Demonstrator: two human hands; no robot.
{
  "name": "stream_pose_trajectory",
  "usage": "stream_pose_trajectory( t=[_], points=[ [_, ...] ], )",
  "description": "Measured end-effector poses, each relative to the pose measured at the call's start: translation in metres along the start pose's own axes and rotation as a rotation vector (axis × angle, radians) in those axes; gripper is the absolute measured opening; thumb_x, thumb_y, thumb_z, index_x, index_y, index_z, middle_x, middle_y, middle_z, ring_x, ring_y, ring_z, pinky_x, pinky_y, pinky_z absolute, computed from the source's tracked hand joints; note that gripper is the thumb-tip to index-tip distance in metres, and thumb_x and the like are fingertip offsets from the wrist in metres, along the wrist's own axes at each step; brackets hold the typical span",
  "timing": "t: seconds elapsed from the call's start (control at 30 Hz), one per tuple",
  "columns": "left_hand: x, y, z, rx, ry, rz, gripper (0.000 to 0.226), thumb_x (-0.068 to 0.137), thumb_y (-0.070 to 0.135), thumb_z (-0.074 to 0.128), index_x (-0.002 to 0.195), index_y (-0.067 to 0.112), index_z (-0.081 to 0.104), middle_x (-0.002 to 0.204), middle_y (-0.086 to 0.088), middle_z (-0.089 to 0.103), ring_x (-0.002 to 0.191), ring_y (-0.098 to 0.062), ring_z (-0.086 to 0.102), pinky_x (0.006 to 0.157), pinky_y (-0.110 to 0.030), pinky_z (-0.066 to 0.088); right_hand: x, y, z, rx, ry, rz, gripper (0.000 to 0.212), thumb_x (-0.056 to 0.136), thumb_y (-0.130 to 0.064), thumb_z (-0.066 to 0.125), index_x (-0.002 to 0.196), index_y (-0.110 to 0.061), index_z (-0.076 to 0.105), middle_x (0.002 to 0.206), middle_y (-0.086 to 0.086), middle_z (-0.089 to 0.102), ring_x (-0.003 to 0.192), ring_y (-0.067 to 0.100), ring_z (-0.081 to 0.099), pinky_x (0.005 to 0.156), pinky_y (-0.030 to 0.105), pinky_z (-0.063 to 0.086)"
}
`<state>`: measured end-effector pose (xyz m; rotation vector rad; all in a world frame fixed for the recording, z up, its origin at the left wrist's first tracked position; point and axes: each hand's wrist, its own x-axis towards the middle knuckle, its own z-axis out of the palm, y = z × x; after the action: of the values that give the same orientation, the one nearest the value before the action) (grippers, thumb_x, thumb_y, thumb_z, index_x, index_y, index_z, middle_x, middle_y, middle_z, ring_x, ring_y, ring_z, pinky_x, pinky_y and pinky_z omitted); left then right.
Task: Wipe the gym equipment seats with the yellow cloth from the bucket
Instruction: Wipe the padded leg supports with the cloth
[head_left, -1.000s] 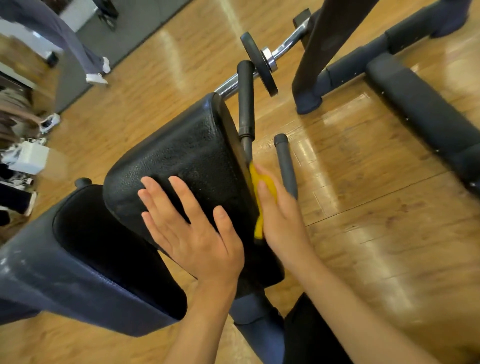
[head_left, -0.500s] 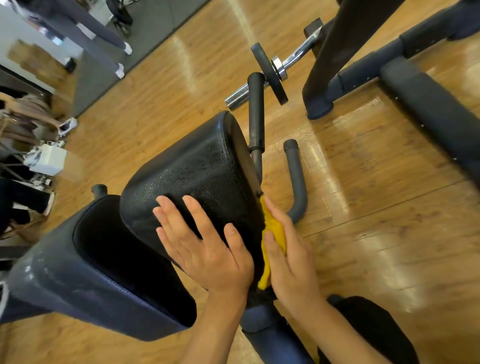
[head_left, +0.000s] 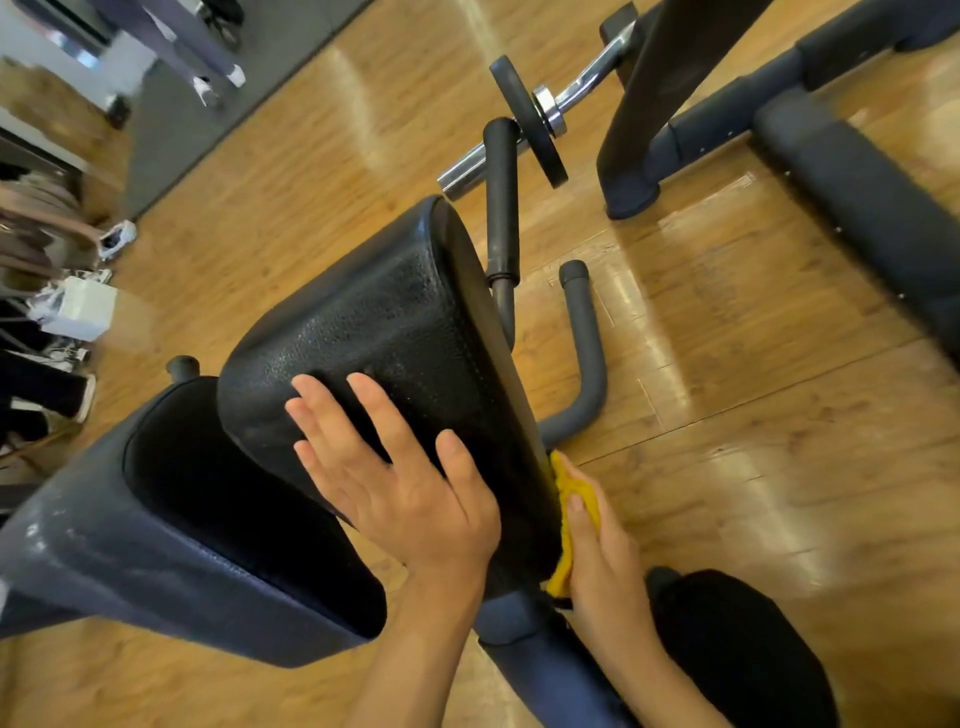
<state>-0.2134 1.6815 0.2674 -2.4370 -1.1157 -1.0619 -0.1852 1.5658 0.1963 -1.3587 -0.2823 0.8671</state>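
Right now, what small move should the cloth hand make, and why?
Probably slide the right hand and cloth up the side of the pad toward its far end: the cloth is pressed against only the near part of that side, while the left hand rests on top.

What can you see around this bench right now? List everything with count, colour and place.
padded rest: 1, black, centre, tilted
seat pad: 1, black, lower left
yellow cloth: 1, yellow, against the padded rest's right edge
weight plate: 1, black, top centre, on the bar
bar: 1, chrome, top centre
upright tube: 1, dark grey, behind the padded rest
curved tube: 1, grey, right of the padded rest
machine frame: 1, dark, top right
floor: 1, brown wood, all round
mat: 1, grey, top left
bag: 1, white, far left
another person's legs: 2, grey-clad, top left
left hand: 1, flat on the padded rest
right hand: 1, presses the yellow cloth
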Motion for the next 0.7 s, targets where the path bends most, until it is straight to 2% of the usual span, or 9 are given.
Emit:
stream_pose_trajectory(
  t=[0.07,0.1,0.17,0.27,0.33,0.4,0.5,0.6,0.7],
  points=[
    [-0.001,0.000,0.000,0.003,-0.006,-0.005,0.064,0.100,0.029,0.034,0.157,0.001,0.023,0.160,-0.033,0.022,0.153,-0.045,0.018,0.124,-0.056,0.018,0.011,-0.006,0.001,0.007,-0.003,0.031,0.032,0.103,-0.050,0.034,0.131,-0.054,0.049,0.129,-0.027,0.060,0.117,-0.012,0.053,0.102,0.023,0.047],
    [-0.001,0.000,-0.001,0.007,-0.007,-0.004,0.065,0.099,0.028,0.035,0.157,0.001,0.023,0.160,-0.033,0.022,0.153,-0.046,0.018,0.124,-0.056,0.018,0.025,-0.024,0.004,0.009,-0.014,0.004,0.033,0.105,-0.046,0.035,0.135,-0.050,0.049,0.130,-0.022,0.061,0.113,-0.015,0.053,0.097,0.017,0.046],
    [-0.001,-0.001,-0.001,0.012,-0.013,-0.001,0.066,0.098,0.028,0.035,0.157,0.001,0.022,0.161,-0.033,0.022,0.154,-0.045,0.017,0.124,-0.056,0.017,0.063,-0.080,0.012,0.014,-0.049,-0.170,0.039,0.108,-0.035,0.035,0.146,-0.034,0.045,0.143,-0.014,0.055,0.123,-0.016,0.047,0.098,0.007,0.040],
    [0.000,0.000,-0.001,-0.005,-0.025,-0.003,0.064,0.100,0.028,0.034,0.156,0.001,0.022,0.161,-0.033,0.021,0.153,-0.046,0.016,0.125,-0.056,0.016,0.114,-0.165,0.030,0.037,-0.113,-0.374,0.041,0.109,-0.034,0.036,0.147,-0.024,0.047,0.148,-0.012,0.052,0.133,-0.002,0.046,0.102,0.020,0.048],
    [0.000,0.000,-0.002,-0.013,-0.026,-0.010,0.062,0.103,0.031,0.030,0.157,0.001,0.022,0.161,-0.032,0.020,0.154,-0.043,0.014,0.125,-0.056,0.016,0.127,-0.181,0.036,0.088,-0.125,-0.399,0.040,0.109,-0.032,0.038,0.144,-0.021,0.051,0.141,-0.013,0.057,0.128,-0.004,0.049,0.092,0.013,0.049],
    [-0.001,-0.001,-0.003,-0.016,-0.025,-0.006,0.061,0.105,0.034,0.026,0.157,0.002,0.021,0.162,-0.031,0.019,0.156,-0.039,0.011,0.125,-0.056,0.016,0.112,-0.158,0.033,0.144,-0.116,-0.360,0.040,0.109,-0.032,0.038,0.146,-0.025,0.049,0.140,-0.018,0.056,0.127,-0.010,0.047,0.094,0.007,0.043],
    [-0.001,0.000,-0.003,-0.010,-0.023,-0.007,0.061,0.105,0.033,0.027,0.158,0.002,0.022,0.162,-0.031,0.019,0.156,-0.038,0.010,0.125,-0.055,0.015,0.057,-0.083,0.018,0.101,-0.080,-0.246,0.043,0.106,-0.040,0.037,0.148,-0.039,0.042,0.147,-0.022,0.049,0.136,-0.008,0.040,0.113,0.017,0.034],
    [0.001,0.001,-0.001,-0.010,-0.020,0.000,0.061,0.106,0.033,0.026,0.157,0.002,0.022,0.162,-0.031,0.020,0.155,-0.042,0.013,0.126,-0.053,0.013,0.006,-0.032,0.006,0.000,-0.030,-0.109,0.039,0.098,-0.058,0.034,0.137,-0.056,0.038,0.143,-0.033,0.047,0.133,-0.014,0.040,0.111,0.018,0.036],
    [0.000,0.002,-0.002,-0.012,-0.024,-0.004,0.061,0.104,0.030,0.031,0.157,0.001,0.024,0.162,-0.032,0.020,0.154,-0.045,0.016,0.126,-0.053,0.012,0.014,-0.041,0.007,-0.033,-0.009,-0.075,0.034,0.105,-0.048,0.035,0.138,-0.048,0.041,0.137,-0.026,0.053,0.126,-0.015,0.045,0.102,0.013,0.041]
  ],
)
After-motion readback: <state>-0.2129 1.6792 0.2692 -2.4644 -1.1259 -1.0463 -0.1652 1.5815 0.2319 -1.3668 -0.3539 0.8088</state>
